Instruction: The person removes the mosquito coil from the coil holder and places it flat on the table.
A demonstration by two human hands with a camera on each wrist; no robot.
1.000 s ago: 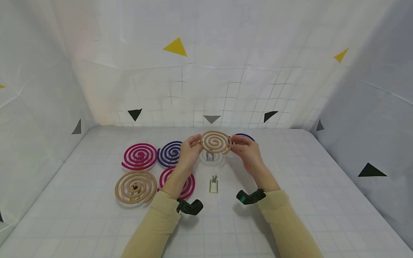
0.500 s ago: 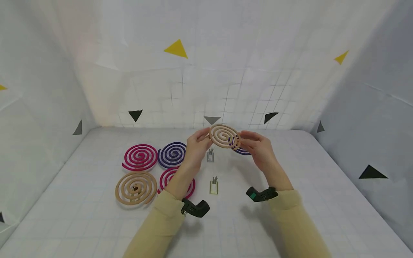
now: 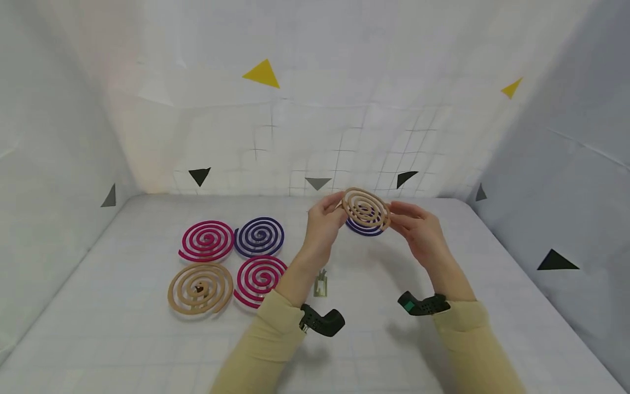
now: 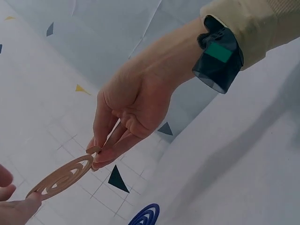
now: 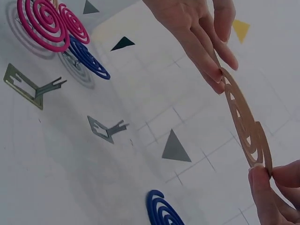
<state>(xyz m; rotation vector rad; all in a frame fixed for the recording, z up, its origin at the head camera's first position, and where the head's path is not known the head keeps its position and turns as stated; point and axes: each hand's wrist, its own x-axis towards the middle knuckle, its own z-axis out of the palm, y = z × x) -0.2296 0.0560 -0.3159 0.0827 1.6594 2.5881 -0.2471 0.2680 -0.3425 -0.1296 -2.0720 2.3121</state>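
Note:
A tan mosquito coil (image 3: 365, 208) hangs above the table, tilted, between both hands. My left hand (image 3: 322, 227) pinches its left edge with thumb and fingertips. On the opposite edge, my right hand (image 3: 424, 232) pinches it near the coil's outer tail, which sticks out slightly in the right wrist view. Below and behind it a dark blue coil (image 3: 365, 232) lies farther back, partly covered by the tan one in the head view. A greenish metal stand (image 3: 320, 287) rests on the table beside my left wrist. The grey metal stand (image 5: 101, 130) is hidden behind my left hand in the head view.
At the left sit a pink coil (image 3: 207, 241), a blue coil (image 3: 259, 237), a second tan coil (image 3: 200, 288) and another pink coil (image 3: 260, 278), grouped close together. White sheeting with coloured triangles walls the table (image 3: 113, 350) at the back and sides.
Both hands have carried the tan coil to the right, from over the grey stand to in front of the far blue coil. My left hand now covers the grey stand in the head view.

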